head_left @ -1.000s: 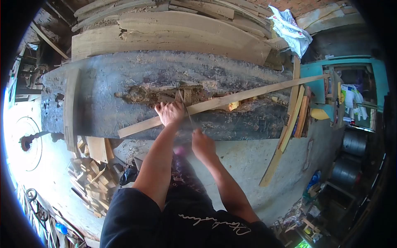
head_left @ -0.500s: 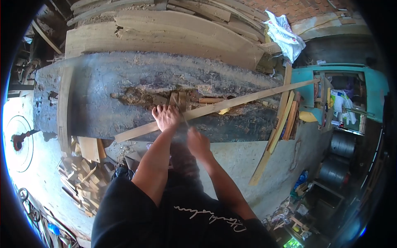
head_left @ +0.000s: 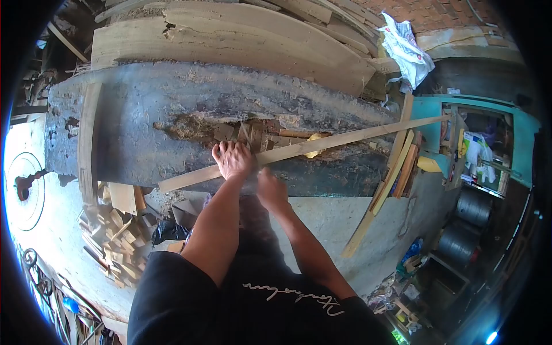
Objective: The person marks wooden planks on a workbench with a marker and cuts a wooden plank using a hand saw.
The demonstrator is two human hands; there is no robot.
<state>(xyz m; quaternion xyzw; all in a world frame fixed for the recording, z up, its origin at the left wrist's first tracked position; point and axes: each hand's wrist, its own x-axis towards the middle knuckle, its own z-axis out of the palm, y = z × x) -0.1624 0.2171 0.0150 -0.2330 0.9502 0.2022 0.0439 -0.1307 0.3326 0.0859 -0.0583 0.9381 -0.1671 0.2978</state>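
Observation:
A long thin wooden strip [head_left: 322,142] lies slantwise over a dark, worn slab [head_left: 144,115] with a rotted hollow along its middle. My left hand [head_left: 233,160] presses on the strip near its left part, fingers bent over its far edge. Just right of it, my right hand [head_left: 271,190] is closed at the slab's near edge around the lower end of a thin blade [head_left: 246,133], blurred by motion. The blade crosses the strip, its upper end over the hollow. Crumpled yellow material [head_left: 314,146] sits in the hollow beyond the strip.
A short board [head_left: 88,144] lies across the slab's left end. Wide planks [head_left: 230,43] are stacked behind. Wood offcuts [head_left: 118,241] are heaped on the floor at left. More strips [head_left: 391,178] lean at the right end, near a teal cabinet frame [head_left: 522,144] and a white bag [head_left: 407,52].
My right hand has moved up toward the strip, and more of the blade now reaches past it. My left hand keeps its place on the strip. The view has shifted slightly.

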